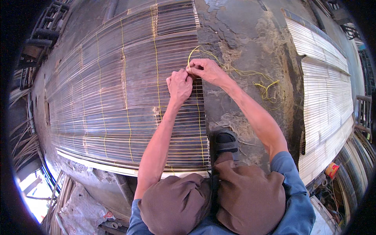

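Note:
A slatted bamboo blind (109, 90) lies on the ground to my left, its thin strips crossed by several rows of yellow cord. My left hand (181, 84) is closed at the blind's right edge, fingers bent against the strips. Touching it, my right hand (206, 71) pinches a yellow cord (189, 58) between thumb and fingers. The cord loops up above my right hand, and its loose length trails right across the ground into a small tangle (267, 88). What the left fingertips grip is hidden.
A second, pale slatted blind (327, 90) lies at the right. My sandalled foot (226, 141) rests between the two blinds. Bamboo strips (23, 135) are piled at the far left, and rolled blinds (354, 156) stand at the lower right near a red container (332, 170).

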Motion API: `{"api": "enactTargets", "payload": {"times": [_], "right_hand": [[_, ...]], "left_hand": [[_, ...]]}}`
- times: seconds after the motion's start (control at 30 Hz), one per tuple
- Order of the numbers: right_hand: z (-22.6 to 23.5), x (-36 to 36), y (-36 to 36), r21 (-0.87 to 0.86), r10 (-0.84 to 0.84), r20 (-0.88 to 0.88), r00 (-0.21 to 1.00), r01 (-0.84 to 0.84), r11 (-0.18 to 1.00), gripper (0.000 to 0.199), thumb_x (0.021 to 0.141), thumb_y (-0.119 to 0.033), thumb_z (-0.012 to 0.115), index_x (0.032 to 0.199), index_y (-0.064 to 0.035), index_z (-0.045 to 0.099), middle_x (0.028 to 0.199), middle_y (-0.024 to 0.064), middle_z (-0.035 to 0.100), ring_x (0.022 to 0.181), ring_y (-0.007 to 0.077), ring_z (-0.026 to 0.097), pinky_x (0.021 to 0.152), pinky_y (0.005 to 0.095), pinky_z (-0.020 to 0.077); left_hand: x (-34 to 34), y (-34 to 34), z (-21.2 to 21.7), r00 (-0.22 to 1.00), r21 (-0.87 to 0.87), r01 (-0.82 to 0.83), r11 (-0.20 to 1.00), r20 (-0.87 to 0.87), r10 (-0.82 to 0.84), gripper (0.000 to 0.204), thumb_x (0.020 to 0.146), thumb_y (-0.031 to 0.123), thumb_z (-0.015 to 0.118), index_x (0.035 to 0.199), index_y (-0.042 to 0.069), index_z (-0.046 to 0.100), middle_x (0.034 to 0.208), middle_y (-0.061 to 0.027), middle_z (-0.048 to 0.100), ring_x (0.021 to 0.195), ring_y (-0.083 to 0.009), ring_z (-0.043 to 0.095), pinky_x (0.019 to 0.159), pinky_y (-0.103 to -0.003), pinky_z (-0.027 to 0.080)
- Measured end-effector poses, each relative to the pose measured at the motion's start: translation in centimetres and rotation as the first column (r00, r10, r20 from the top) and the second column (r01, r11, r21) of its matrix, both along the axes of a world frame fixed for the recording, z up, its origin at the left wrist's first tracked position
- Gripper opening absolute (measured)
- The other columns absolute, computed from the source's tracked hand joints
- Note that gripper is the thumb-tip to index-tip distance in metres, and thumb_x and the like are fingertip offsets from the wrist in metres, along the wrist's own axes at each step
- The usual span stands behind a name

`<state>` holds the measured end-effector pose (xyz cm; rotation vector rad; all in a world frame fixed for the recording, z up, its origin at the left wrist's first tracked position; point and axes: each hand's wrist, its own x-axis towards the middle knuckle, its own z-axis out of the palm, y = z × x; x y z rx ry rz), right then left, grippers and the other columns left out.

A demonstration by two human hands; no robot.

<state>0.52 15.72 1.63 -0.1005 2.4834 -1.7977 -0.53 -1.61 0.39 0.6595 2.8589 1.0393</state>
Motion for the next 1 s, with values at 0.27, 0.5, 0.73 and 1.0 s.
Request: {"api": "enactTargets", "payload": {"times": [0.27, 0.5, 0.73, 1.0], "right_hand": [[0.7, 1.6, -0.1, 0.254, -0.305, -0.14, 0.942, 0.332, 0.909, 0.024, 0.092, -0.022, 0.063, 0.088, 0.0006, 0.06, 0.08, 0.0238, 0.065, 0.078, 0.0455, 0.064, 0.067, 0.0496, 0.0476], [-3.6, 5.5, -1.1, 0.266, -0.471, 0.029, 0.882, 0.447, 0.854, 0.02, 0.093, -0.019, 0.058, 0.087, 0.0002, 0.057, 0.081, 0.0261, 0.065, 0.08, 0.0473, 0.063, 0.07, 0.0507, 0.0495], [0.5, -0.7, 0.0, 0.137, -0.363, -0.048, 0.93, 0.366, 0.92, 0.022, 0.094, -0.021, 0.059, 0.084, -0.001, 0.058, 0.073, 0.0172, 0.067, 0.071, 0.0341, 0.067, 0.067, 0.0445, 0.0503], [3.0, -1.0, -0.3, -0.391, -0.079, 0.292, 0.953, 0.194, 0.9, 0.019, 0.103, -0.014, 0.053, 0.094, -0.0001, 0.062, 0.081, 0.0038, 0.066, 0.067, 0.0103, 0.06, 0.061, 0.0276, 0.0492]], "left_hand": [[1.4, 0.2, 2.3, 0.997, -0.037, 0.028, 0.999, -0.075, -0.031, 0.019, 0.092, 0.031, 0.065, 0.09, 0.012, 0.07, 0.097, -0.0016, 0.064, 0.096, -0.0244, 0.056, 0.088, -0.04, 0.037], [2.2, 1.1, 0.8, 0.9, 0.099, -0.082, 0.992, -0.421, 0.116, 0.009, 0.093, 0.02, 0.066, 0.092, 0.012, 0.068, 0.096, 0.0, 0.064, 0.099, -0.0217, 0.058, 0.094, -0.04, 0.039], [0.1, 0.5, 0.7, 0.99, 0.172, -0.003, 0.985, -0.135, 0.027, 0.014, 0.096, 0.02, 0.06, 0.09, 0.009, 0.066, 0.093, -0.0037, 0.066, 0.092, -0.0268, 0.059, 0.087, -0.04, 0.041], [-0.5, 0.6, 0.3, 1.0, -0.019, -0.016, 1.0, 0.015, 0.016, 0.017, 0.093, 0.023, 0.059, 0.087, 0.01, 0.068, 0.091, -0.0035, 0.067, 0.089, -0.0267, 0.058, 0.083, -0.041, 0.039]]}}
